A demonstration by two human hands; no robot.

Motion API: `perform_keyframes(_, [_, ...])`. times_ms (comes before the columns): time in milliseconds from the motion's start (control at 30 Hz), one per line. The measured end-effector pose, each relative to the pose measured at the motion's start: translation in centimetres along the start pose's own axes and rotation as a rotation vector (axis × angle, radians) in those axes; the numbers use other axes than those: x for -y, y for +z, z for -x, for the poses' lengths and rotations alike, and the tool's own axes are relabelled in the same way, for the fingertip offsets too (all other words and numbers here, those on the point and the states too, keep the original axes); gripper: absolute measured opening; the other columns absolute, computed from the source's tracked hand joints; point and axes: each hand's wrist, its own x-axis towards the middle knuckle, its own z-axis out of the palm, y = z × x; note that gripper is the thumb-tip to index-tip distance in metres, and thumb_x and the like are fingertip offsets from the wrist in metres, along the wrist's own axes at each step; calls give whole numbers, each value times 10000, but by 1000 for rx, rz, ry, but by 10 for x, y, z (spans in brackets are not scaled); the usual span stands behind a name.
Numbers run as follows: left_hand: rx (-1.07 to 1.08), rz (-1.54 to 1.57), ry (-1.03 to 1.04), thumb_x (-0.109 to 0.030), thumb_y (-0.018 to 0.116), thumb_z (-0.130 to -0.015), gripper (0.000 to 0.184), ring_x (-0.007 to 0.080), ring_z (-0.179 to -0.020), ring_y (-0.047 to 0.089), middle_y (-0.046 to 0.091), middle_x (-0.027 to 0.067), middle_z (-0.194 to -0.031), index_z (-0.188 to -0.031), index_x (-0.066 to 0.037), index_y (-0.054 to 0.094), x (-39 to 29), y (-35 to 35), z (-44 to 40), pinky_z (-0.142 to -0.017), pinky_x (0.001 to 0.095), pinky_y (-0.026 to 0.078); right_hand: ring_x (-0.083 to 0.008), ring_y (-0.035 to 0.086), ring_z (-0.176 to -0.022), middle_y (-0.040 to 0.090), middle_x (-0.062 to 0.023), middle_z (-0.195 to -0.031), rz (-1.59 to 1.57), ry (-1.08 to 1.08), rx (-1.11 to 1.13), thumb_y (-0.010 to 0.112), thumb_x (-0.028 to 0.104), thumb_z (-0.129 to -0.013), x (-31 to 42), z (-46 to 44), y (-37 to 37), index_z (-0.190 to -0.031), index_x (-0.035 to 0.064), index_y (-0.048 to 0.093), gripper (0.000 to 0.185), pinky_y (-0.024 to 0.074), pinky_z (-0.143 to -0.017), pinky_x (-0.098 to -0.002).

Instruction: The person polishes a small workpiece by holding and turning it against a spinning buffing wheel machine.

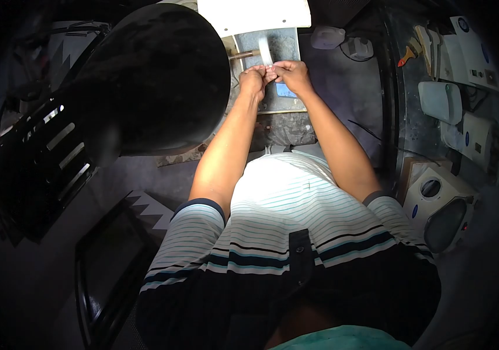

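Observation:
Both of my hands meet at the top centre, just below a pale, narrow wheel point(266, 51) on a brown shaft point(245, 55). My left hand point(255, 80) has its fingers pinched together at the wheel's lower edge. Against it, my right hand point(291, 76) is also pinched. Whatever sits between the fingertips is too small to make out. Behind the wheel is a grey tray point(284, 39) under a bright white cover point(255, 14). A blue item point(285, 90) lies in the tray below my right hand.
A large black rounded object point(156, 76) fills the upper left, beside a black slotted chair back point(45, 157). On the right are a brush point(407, 56), a translucent container point(440, 102) and a cream machine point(439, 198). A black frame point(115, 268) stands lower left.

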Motion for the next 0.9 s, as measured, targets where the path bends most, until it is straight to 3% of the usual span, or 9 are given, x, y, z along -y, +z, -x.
perform_keyframes(367, [73,-140,-179,-29,361,-906,255,242,-693,624,621,196,-843,-970,135,545,-13,-3,-20,-636,295,561,-111,613,-613,670,-91,-769,38,68,-71,637,50,-778,-1,-10,2,-854,-67,664,142,505,-553,-225])
perform_keyframes(567, [79,-131,-153,5,365,-888,216,254,-617,620,620,214,-805,-907,136,536,-13,-4,-18,-574,304,567,-111,611,-609,669,-94,-767,-1,76,-58,639,58,-782,3,-5,2,-875,-72,658,161,502,-550,-225])
perform_keyframes(800, [66,-144,-142,-31,385,-905,230,251,-666,627,623,191,-830,-934,124,552,-12,-5,-13,-626,303,563,-105,609,-606,670,-91,-774,86,104,-29,664,71,-773,5,-4,1,-886,-65,660,178,501,-559,-220])
perform_keyframes(900, [36,-167,-29,-20,413,-910,169,240,-678,630,621,190,-825,-903,93,539,-9,-4,0,-615,311,565,-105,612,-627,673,-86,-797,33,30,6,668,75,-783,-2,1,1,-903,-59,660,180,505,-570,-215])
